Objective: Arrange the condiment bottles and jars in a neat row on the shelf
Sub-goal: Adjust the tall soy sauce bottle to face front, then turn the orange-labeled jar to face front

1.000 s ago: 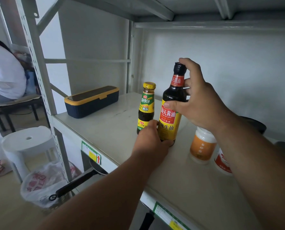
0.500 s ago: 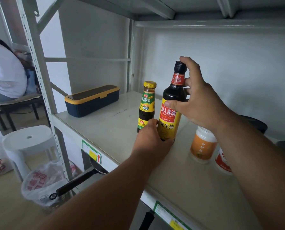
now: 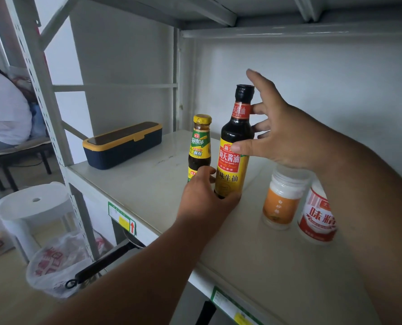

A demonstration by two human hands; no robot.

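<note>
A pale grey metal shelf (image 3: 153, 184) with a smooth, faintly scuffed board ran from the perforated upright at the left toward the lower right, backed by a plain white wall and roofed by another grey shelf above. On it stood a tall dark soy sauce bottle with a yellow and red label (image 3: 234, 146), upright, with a shorter dark sauce bottle with a yellow cap (image 3: 199, 146) just beside it on the left. The left hand (image 3: 207, 195) curled round the tall bottle's base; the right hand (image 3: 286, 137) hovered at its neck and shoulder, fingers (image 3: 257, 109) spread and relaxed, thumb touching the label. To the right stood an orange-labelled white plastic jar (image 3: 283, 200) and a red-and-white labelled jar (image 3: 318, 219), close together. A navy rectangular box with a yellow rim (image 3: 122, 145) lay at the shelf's left rear. Below, a black pan handle (image 3: 101, 266) jutted out; a white round stool (image 3: 31, 207) and printed plastic bags (image 3: 54, 261) sat on the floor.
</note>
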